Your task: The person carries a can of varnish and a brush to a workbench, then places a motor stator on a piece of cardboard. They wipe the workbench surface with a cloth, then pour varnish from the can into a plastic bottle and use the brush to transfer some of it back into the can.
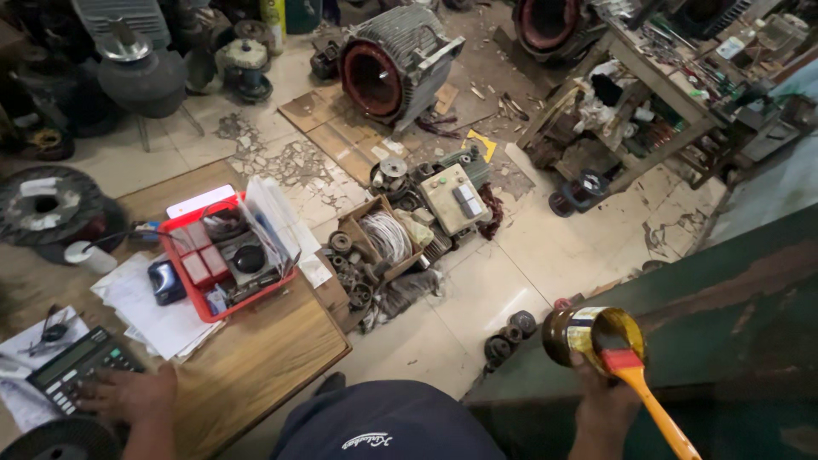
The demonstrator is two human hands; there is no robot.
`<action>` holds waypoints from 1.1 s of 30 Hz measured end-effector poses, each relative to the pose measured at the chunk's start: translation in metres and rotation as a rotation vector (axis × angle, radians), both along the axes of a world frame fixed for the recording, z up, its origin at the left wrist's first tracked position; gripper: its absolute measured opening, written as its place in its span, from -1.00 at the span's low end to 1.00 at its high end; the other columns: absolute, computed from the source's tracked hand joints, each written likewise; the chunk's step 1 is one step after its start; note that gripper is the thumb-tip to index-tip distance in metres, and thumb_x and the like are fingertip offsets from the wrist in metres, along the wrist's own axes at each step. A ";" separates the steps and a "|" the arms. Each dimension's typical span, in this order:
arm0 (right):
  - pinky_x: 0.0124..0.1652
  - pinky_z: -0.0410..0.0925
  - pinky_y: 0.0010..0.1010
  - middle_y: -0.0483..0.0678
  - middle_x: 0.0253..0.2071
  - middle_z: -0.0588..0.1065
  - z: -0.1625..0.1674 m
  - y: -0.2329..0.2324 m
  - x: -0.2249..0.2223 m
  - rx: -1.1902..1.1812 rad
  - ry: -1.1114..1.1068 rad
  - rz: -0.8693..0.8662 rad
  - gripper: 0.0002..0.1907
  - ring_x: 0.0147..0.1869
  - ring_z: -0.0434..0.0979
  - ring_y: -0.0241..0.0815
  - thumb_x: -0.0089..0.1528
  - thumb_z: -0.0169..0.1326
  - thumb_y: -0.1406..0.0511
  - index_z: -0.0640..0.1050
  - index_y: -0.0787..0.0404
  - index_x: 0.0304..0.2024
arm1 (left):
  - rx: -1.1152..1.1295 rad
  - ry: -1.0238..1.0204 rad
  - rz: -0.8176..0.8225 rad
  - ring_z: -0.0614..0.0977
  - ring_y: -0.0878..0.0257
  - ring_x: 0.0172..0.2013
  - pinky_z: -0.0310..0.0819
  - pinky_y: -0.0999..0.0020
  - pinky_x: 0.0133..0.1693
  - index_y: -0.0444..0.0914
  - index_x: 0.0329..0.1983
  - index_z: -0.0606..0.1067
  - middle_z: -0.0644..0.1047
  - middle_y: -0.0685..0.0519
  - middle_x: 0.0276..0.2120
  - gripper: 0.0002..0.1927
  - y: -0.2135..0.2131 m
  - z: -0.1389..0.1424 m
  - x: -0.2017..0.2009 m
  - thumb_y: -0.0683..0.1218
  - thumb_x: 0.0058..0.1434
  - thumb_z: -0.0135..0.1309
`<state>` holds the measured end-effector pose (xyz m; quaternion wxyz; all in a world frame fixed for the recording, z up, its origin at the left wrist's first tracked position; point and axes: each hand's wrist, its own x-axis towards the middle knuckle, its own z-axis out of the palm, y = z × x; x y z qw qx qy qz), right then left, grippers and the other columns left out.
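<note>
- right hand (603, 407) closed around open tin (588, 335) from below; yellow-handled brush (641, 381) dips into tin, handle crossing the hand
- left hand (128, 393) flat, fingers spread on calculator (75, 365) on wooden table (256, 358)

The tin (573, 334) was a small round can with a dark rim and a yellow-and-white label, held at the near right in front of a green metal surface. It was tilted so that its open mouth faced the camera, showing a yellow-coated interior. The right hand (603, 407) gripped it from below.

The brush (632, 375) stood with its dark bristles inside the mouth of the tin. It had a red ferrule and an orange-yellow handle running down and to the right toward the near edge.

The calculator (78, 368) was dark with rows of pale keys, lying flat on the desk at the near left. The left hand (129, 393) rested on its near right corner.
</note>
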<state>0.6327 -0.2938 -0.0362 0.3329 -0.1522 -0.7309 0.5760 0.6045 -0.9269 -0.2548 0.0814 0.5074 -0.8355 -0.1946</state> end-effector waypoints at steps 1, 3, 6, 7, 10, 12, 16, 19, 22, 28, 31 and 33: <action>0.28 0.31 -0.32 0.03 0.25 0.46 0.000 0.000 0.002 0.009 -0.004 0.004 -0.22 0.30 0.46 -0.14 0.07 0.34 0.43 0.38 0.36 0.34 | -0.023 -0.015 -0.014 -0.09 -0.57 0.45 -0.11 -0.58 0.27 -0.44 0.59 -0.04 -0.03 -0.49 0.52 0.26 -0.001 -0.001 -0.003 0.26 -0.01 0.26; 0.22 0.32 -0.33 0.02 0.21 0.45 0.000 0.002 0.002 0.064 -0.043 -0.059 -0.22 0.25 0.46 -0.16 0.05 0.34 0.43 0.37 0.33 0.31 | -0.063 -0.036 -0.049 0.11 -0.55 0.43 0.01 -0.58 0.30 -0.42 0.50 0.06 0.15 -0.45 0.42 0.08 0.002 -0.002 -0.018 0.16 0.05 0.25; 0.04 0.31 -0.30 0.02 0.11 0.45 0.001 0.005 0.002 -0.003 -0.091 -0.103 -0.25 0.09 0.42 -0.13 0.05 0.33 0.44 0.39 0.31 0.30 | -0.371 0.225 -0.242 0.25 -0.38 0.36 0.12 -0.34 0.32 -0.41 0.44 0.16 0.20 -0.38 0.40 -0.12 0.003 0.001 -0.045 0.11 0.19 0.20; -0.04 0.30 -0.28 0.03 0.07 0.45 0.002 0.005 0.001 -0.049 -0.105 -0.109 -0.26 0.03 0.41 -0.11 0.06 0.33 0.44 0.40 0.30 0.29 | -0.437 0.293 -0.295 0.29 -0.33 0.33 0.15 -0.28 0.32 -0.40 0.40 0.21 0.23 -0.36 0.37 -0.20 0.001 0.002 -0.056 0.09 0.23 0.18; 0.21 0.34 -0.33 -0.04 0.18 0.43 0.006 -0.001 0.005 -0.008 0.032 -0.127 -0.16 0.25 0.45 -0.16 -0.02 0.31 0.46 0.29 0.22 0.31 | -0.385 0.416 -0.387 0.38 -0.27 0.24 0.24 -0.19 0.30 -0.39 0.16 0.39 0.39 -0.32 0.20 -0.43 -0.019 0.016 -0.121 0.09 0.28 0.18; 0.23 0.34 -0.31 -0.01 0.20 0.41 0.008 -0.008 0.009 0.013 0.042 -0.197 -0.15 0.28 0.44 -0.14 0.00 0.30 0.47 0.30 0.24 0.33 | -0.246 0.468 -0.427 0.44 -0.30 0.25 0.31 -0.17 0.25 -0.38 -0.04 0.50 0.52 -0.31 0.09 -0.50 -0.033 0.026 -0.169 0.14 0.29 0.28; 0.26 0.34 -0.30 0.02 0.22 0.42 0.011 -0.023 0.016 0.091 0.045 -0.264 -0.17 0.30 0.45 -0.13 0.03 0.30 0.48 0.31 0.27 0.34 | -0.208 0.316 -0.536 0.62 -0.22 0.01 0.50 -0.06 0.02 -0.25 0.03 0.66 0.62 -0.28 -0.04 -0.64 -0.068 0.050 -0.252 0.03 0.26 0.18; 0.25 0.35 -0.30 0.02 0.21 0.43 0.016 -0.030 0.013 0.117 0.066 -0.331 -0.18 0.28 0.46 -0.13 0.02 0.30 0.48 0.32 0.27 0.33 | -0.090 0.155 -0.421 0.64 -0.20 0.01 0.51 -0.11 -0.01 -0.25 -0.03 0.66 0.64 -0.23 0.00 -0.66 -0.093 0.059 -0.290 0.05 0.29 0.16; 0.24 0.35 -0.29 0.02 0.20 0.43 0.018 -0.037 0.002 0.135 0.065 -0.364 -0.18 0.27 0.46 -0.13 0.02 0.31 0.47 0.32 0.27 0.32 | -0.138 0.181 -0.498 0.62 -0.18 0.01 0.48 -0.08 0.02 -0.16 0.04 0.68 0.63 -0.21 -0.01 -0.63 -0.110 0.057 -0.311 0.06 0.24 0.18; 0.21 0.37 -0.29 0.02 0.17 0.45 0.014 -0.056 -0.021 0.175 0.053 -0.398 -0.19 0.23 0.48 -0.13 0.00 0.32 0.46 0.33 0.28 0.30 | -0.065 -0.041 -0.520 0.60 -0.19 0.06 0.46 0.00 0.08 -0.16 0.08 0.65 0.62 -0.21 0.03 -0.64 -0.140 0.044 -0.339 0.01 0.27 0.11; 0.19 0.38 -0.29 0.02 0.16 0.46 0.017 -0.064 -0.024 0.194 0.038 -0.401 -0.19 0.22 0.49 -0.14 0.00 0.32 0.46 0.34 0.28 0.29 | -0.028 -0.033 -0.526 0.51 -0.17 0.14 0.45 -0.05 0.03 -0.10 0.11 0.62 0.55 -0.14 0.13 -0.60 -0.150 0.029 -0.347 -0.03 0.19 0.08; 0.18 0.38 -0.29 0.02 0.15 0.46 0.024 -0.062 -0.023 0.209 0.033 -0.393 -0.20 0.20 0.49 -0.14 -0.01 0.33 0.46 0.34 0.28 0.28 | -0.026 -0.091 -0.552 0.53 -0.16 0.14 0.46 -0.05 0.04 -0.11 0.13 0.60 0.55 -0.14 0.15 -0.58 -0.158 0.018 -0.353 -0.03 0.19 0.08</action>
